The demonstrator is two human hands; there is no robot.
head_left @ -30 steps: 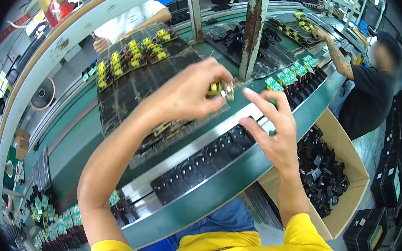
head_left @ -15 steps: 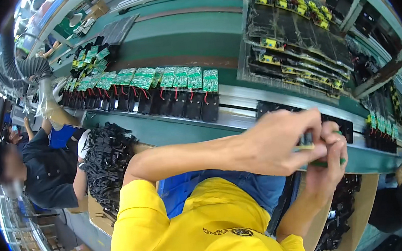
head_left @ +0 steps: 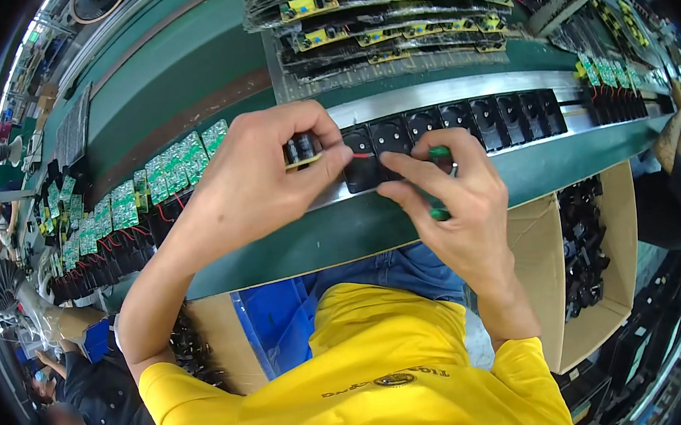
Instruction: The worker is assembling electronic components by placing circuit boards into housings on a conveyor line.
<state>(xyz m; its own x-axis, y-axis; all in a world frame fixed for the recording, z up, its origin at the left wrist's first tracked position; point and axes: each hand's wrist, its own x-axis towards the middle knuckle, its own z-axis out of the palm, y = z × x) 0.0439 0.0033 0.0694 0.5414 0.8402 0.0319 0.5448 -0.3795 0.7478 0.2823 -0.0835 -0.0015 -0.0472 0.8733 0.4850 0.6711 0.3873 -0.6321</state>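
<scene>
Nearest to us, below the yellow shirt [head_left: 355, 373], our forearms come up to the green tabletop [head_left: 358, 227], where both hands meet at a black plastic case [head_left: 362, 162] that sits at the near end of a row of black cases [head_left: 478, 119] along a metal rail [head_left: 443, 94]. Our left hand [head_left: 256, 171] has its grip closed on a small circuit board [head_left: 301, 149] with dark round parts, pinched between thumb and forefinger just beside the case's left edge, a red wire showing between them. Our right hand [head_left: 456, 194] keeps a green-handled tool [head_left: 440, 183] tucked against the palm, its grip closed on it, while the forefinger stretches out to touch the case. To do this well, we judge the board should go in level, wire clear of the edge, with the right forefinger steadying the case so it does not slide along the rail. To the right a cardboard box [head_left: 596, 263] holds more black parts. Farther left stand green boards [head_left: 129, 203] in black cases; beyond the rail lie stacked trays [head_left: 388, 14] of boards under clear film.
</scene>
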